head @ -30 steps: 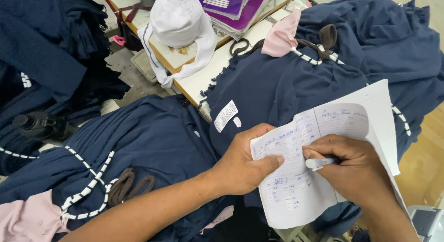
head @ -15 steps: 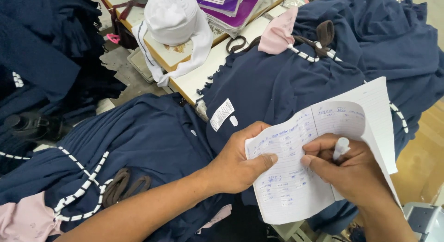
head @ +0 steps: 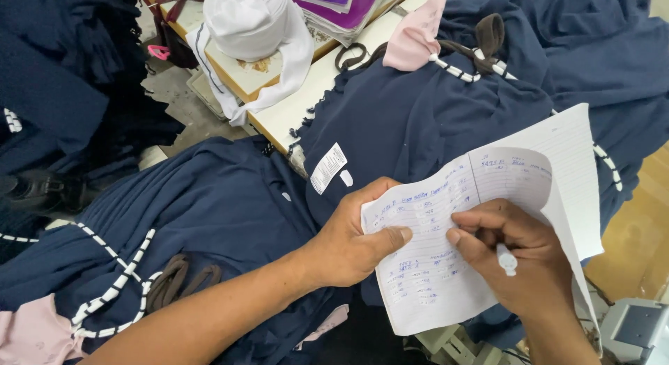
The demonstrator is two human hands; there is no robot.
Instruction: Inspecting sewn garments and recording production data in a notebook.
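Fingers of left hand point(head: 348, 243) clamp paper sheet point(head: 453, 253), steadying it; right hand point(head: 516, 260) grips pen point(head: 506, 259), writing over navy garment point(head: 411, 121).

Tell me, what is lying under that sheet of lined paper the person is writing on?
Under the lined paper, navy blue garments lie spread, one bearing a white label. The left hand grips the paper's edge; the right hand holds a pen. Whatever lies directly beneath the sheet is covered.

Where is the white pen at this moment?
In the head view, the white pen is low on the right, gripped in the right hand, over the lined paper that the left hand holds.
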